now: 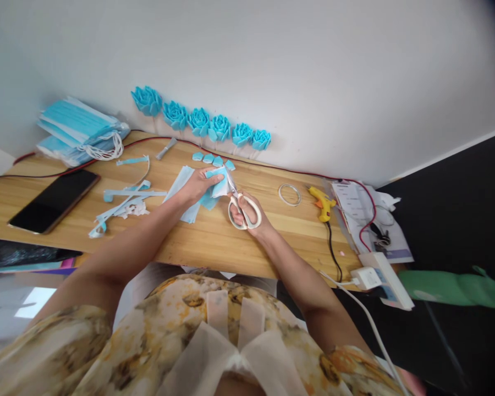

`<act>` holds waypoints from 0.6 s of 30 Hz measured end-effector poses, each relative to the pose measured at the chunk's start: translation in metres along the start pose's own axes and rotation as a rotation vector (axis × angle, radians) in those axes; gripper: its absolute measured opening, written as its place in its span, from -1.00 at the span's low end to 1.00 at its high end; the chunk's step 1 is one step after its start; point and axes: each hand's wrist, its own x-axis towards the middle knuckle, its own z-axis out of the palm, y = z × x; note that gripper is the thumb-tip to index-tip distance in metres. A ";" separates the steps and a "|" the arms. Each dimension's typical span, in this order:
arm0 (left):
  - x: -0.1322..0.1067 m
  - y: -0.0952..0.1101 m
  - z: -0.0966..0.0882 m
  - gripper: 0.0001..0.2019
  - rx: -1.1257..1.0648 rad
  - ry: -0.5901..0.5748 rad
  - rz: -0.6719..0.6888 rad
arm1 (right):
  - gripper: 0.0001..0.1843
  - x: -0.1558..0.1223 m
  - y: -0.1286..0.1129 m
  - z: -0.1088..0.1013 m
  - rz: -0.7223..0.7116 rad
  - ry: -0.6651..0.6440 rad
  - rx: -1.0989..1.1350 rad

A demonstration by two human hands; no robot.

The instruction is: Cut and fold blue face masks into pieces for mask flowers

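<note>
My left hand (198, 184) pinches a piece of blue and white mask fabric (220, 188) over the table. Fingers of my right hand (251, 212) are through the loops of white-handled scissors (244, 212), whose blades meet the right edge of that fabric. How far the blades are apart is too small to make out. Under and beside my left hand lie flat pale-blue fabric sheets (181, 187). Just beyond the scissors, several small blue cut petals (208, 158) lie in a row.
Blue fabric flowers (199, 121) stand along the wall. At left are stacked masks (80, 129), a phone (54, 201) and cut strips (124, 203). To the right lie a wire ring (289, 195), a yellow glue gun (324, 203), papers (355, 198) and a power strip (390, 280).
</note>
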 end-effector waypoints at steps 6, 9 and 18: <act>-0.002 -0.003 -0.001 -0.49 0.050 0.059 0.002 | -0.25 0.002 -0.002 -0.003 0.019 -0.001 -0.028; 0.000 -0.007 -0.003 -0.47 0.026 0.067 0.014 | -0.27 0.002 -0.002 -0.005 0.033 -0.016 -0.031; 0.000 -0.002 -0.002 -0.51 0.033 0.090 0.042 | -0.24 0.008 0.008 -0.013 0.038 -0.161 0.035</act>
